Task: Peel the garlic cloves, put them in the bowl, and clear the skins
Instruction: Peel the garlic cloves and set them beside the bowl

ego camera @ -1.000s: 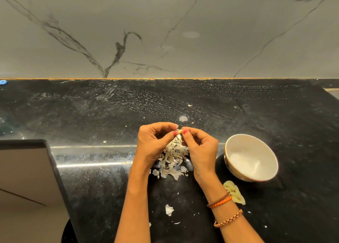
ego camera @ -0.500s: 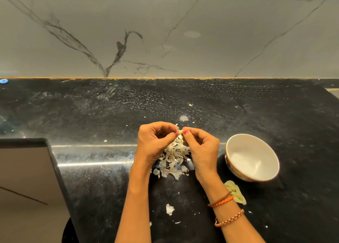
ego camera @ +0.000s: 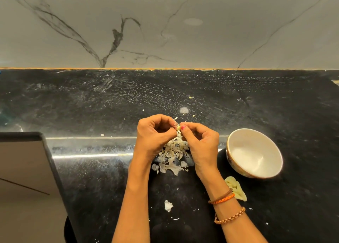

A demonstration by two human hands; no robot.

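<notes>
My left hand and my right hand meet over the black counter, fingertips pinching one small pale garlic clove between them. Under the hands lies a heap of papery garlic skins. An empty white bowl stands to the right of my right hand. Several peeled yellowish cloves lie on the counter just in front of the bowl, partly behind my right wrist.
A loose piece of skin and small flakes dot the black counter between my forearms. The counter's edge drops off at the lower left, where a dark rim borders a brown floor. A marble wall rises at the back.
Both hands stay in place over the skin heap. The fingertips have shifted slightly on the clove, and a sliver of skin sticks up above them.
</notes>
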